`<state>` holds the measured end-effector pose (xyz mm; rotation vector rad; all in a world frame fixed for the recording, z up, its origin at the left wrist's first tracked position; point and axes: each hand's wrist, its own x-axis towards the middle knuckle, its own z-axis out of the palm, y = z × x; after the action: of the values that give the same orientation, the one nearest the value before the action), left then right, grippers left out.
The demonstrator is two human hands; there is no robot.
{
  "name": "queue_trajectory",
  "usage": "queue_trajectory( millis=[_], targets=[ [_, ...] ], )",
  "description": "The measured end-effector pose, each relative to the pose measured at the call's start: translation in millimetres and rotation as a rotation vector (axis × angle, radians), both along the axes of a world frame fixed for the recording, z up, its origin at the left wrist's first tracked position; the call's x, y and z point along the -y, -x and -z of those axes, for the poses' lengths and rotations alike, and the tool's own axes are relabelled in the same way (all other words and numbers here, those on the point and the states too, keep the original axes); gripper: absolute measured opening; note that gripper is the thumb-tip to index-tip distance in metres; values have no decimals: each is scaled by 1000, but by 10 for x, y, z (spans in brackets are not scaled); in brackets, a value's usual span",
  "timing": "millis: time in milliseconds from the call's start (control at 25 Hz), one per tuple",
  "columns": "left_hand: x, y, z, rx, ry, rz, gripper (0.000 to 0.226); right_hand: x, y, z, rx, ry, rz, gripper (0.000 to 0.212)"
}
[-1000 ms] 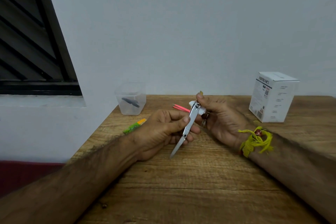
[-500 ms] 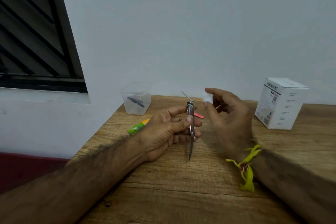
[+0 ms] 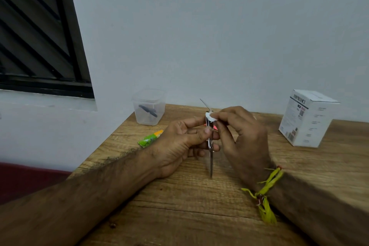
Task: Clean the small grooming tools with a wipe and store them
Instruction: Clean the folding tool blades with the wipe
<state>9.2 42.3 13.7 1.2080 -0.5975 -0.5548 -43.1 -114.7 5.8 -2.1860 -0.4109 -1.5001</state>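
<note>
My left hand [image 3: 179,144] pinches a metal nail clipper [image 3: 210,158] upright over the wooden table [image 3: 199,215], its thin lever sticking up at the top. My right hand [image 3: 242,140] presses a small white wipe [image 3: 211,116] against the clipper's upper end. A pink tool [image 3: 214,126] lies on the table behind my hands, mostly hidden. A clear plastic container [image 3: 149,107] at the back left holds a dark tool [image 3: 148,111].
A green and orange packet [image 3: 150,139] lies left of my left hand. A white cardboard box [image 3: 307,118] stands at the back right. The wall runs along the table's far edge, and the table's left edge drops off beside my left forearm.
My right hand moved away from the clipper with the wipe, then came back onto its top end. My left hand turned the clipper from slanted to upright.
</note>
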Motion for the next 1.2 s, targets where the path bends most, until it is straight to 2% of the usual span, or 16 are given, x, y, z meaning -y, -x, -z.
queue_trajectory(
  millis=[240,600,720,880,1000,1200],
  targets=[
    [34,21,-28,-12,-9,-25,32,87,-8,9,-66,0,-69,21],
    [-10,74,2,29,-5,-20,34,-70,54,11,15,-65,-69,16],
    [-5,20,13,34,5,-24,29,-59,38,23,-2,14,-47,15],
    [10,-1,16,32,-13,-24,39,14,-11,22,-20,-17,-50,15],
    [3,-19,-8,49,-12,-27,33,-15,-22,15,-20,41,-72,14],
    [-14,-12,-7,68,-33,12,37,46,-57,-1,-13,-15,-66,13]
  ],
)
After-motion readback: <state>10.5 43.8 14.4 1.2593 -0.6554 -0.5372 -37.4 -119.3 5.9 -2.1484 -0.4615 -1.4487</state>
